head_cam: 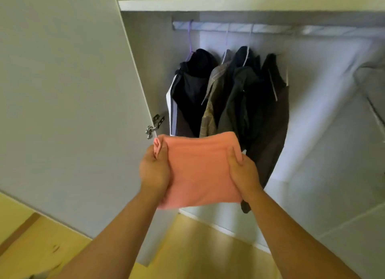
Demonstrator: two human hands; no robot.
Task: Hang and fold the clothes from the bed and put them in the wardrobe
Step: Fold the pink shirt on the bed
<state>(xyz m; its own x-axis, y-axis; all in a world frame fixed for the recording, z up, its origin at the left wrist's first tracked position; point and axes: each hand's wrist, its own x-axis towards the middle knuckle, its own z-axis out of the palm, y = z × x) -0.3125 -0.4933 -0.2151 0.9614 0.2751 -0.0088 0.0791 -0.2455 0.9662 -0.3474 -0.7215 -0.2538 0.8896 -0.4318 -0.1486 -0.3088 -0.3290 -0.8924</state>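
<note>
- The door is seen swung open at 9 o'clock from the cloth. Its hinge is just beside the cloth's top left corner.
- The left hand is clamped on the cloth's left edge. The thumb is laid on top, and the fingers are hidden under it.
- The cloth is pink and folded. It is held up in the air between both hands, in front of the open wardrobe. It is not yet put inside.
- The right hand is clamped on the cloth's right edge in the same way, thumb on top.
- Dark clothes are hung on a rail at 12 o'clock from the cloth. A shelf is seen above the rail.
- The floor is seen at 6 o'clock, under the cloth.
- What could go wrong:
  - The folds could be lost if one hand is let go too soon, as the cloth is soft and would flop open.
  - The cloth could be dropped on the floor if it is let go before something is under it.
  - The hung clothes could be pushed or pulled off the rail if the cloth is lifted straight up into them.
  - The left corner could be caught on the hinge if the cloth is swung toward 9 o'clock.
</note>
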